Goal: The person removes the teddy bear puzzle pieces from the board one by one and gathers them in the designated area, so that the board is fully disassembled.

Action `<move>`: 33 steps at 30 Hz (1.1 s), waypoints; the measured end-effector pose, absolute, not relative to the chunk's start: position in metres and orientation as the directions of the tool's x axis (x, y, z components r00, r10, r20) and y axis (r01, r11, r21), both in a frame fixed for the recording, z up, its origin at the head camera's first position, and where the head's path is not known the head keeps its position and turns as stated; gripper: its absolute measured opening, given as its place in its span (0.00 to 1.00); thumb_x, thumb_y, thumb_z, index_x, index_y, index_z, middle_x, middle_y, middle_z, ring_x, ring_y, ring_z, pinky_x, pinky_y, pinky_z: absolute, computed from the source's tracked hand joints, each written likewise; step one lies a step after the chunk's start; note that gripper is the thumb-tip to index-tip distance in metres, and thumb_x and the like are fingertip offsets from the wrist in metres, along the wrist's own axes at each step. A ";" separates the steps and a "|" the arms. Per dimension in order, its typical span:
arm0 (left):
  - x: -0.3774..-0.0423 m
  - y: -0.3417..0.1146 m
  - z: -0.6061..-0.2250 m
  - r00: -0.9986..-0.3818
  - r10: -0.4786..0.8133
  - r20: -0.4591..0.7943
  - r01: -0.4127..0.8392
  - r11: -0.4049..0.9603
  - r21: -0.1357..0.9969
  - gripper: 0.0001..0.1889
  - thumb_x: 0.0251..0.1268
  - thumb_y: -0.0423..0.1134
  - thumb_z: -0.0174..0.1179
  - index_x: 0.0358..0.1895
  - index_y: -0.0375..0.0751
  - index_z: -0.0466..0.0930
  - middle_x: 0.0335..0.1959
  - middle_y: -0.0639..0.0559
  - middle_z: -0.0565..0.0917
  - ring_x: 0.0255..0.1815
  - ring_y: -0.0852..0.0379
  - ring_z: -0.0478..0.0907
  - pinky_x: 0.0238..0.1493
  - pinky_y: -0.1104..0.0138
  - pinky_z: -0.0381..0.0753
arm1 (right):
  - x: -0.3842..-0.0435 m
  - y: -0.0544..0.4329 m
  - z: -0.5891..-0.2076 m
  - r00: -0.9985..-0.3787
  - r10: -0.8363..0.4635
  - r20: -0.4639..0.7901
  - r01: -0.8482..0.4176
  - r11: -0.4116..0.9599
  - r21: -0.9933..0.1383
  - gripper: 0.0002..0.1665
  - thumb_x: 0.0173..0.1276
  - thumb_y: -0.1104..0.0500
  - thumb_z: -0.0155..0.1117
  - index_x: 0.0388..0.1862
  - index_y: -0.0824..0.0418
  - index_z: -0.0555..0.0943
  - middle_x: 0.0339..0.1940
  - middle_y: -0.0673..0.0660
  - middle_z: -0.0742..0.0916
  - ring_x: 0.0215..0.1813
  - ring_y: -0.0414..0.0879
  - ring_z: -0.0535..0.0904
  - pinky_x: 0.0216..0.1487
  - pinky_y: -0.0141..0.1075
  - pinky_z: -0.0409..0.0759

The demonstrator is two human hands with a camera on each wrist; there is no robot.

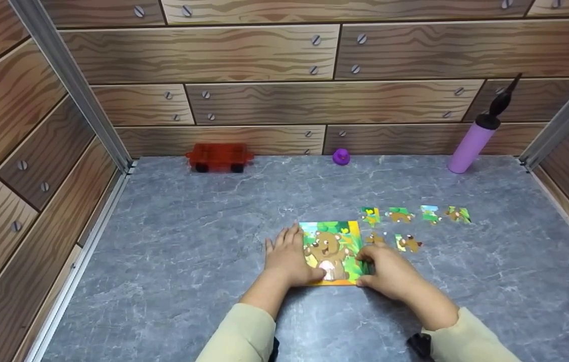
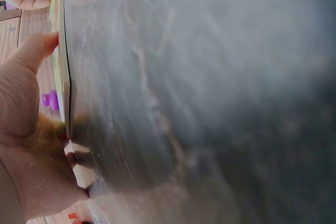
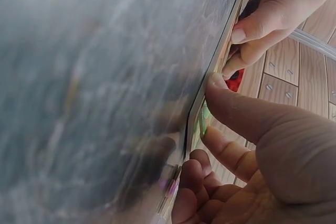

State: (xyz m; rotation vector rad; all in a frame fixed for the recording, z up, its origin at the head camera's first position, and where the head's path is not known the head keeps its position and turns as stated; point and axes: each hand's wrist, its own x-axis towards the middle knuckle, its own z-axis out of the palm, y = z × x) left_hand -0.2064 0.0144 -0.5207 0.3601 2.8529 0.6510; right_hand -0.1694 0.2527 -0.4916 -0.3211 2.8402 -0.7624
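Note:
A square bear picture puzzle [image 1: 332, 251] lies flat on the grey table. My left hand [image 1: 287, 259] rests along its left side with fingers spread and fairly straight, its thumb pressing on the picture near the bottom edge. At the right edge, my right hand [image 1: 390, 271] pinches a small green puzzle piece [image 3: 204, 120] between thumb and index finger. That piece stands tilted against the puzzle's border in the right wrist view. Its other fingers curl loosely beside the board. Just beyond this hand lies a brown puzzle piece [image 1: 375, 238], partly hidden by it.
More loose pieces lie to the right, including a bear piece [image 1: 409, 243] and a back-row piece [image 1: 400, 214]. Along the back wall stand a red toy wagon [image 1: 219, 157], a purple duck [image 1: 341, 157] and a purple hand pump [image 1: 471, 146]. Wood-patterned walls enclose the table [image 1: 189, 251].

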 end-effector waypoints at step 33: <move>-0.206 0.016 -0.520 -0.953 0.260 -0.157 0.164 0.876 0.454 0.62 0.51 0.68 0.75 0.84 0.38 0.57 0.87 0.45 0.54 0.86 0.40 0.49 0.80 0.32 0.41 | -0.165 0.249 -0.489 -0.967 -0.235 -0.094 -0.160 0.854 -0.494 0.24 0.57 0.60 0.86 0.48 0.62 0.82 0.41 0.54 0.85 0.45 0.51 0.83 0.51 0.54 0.84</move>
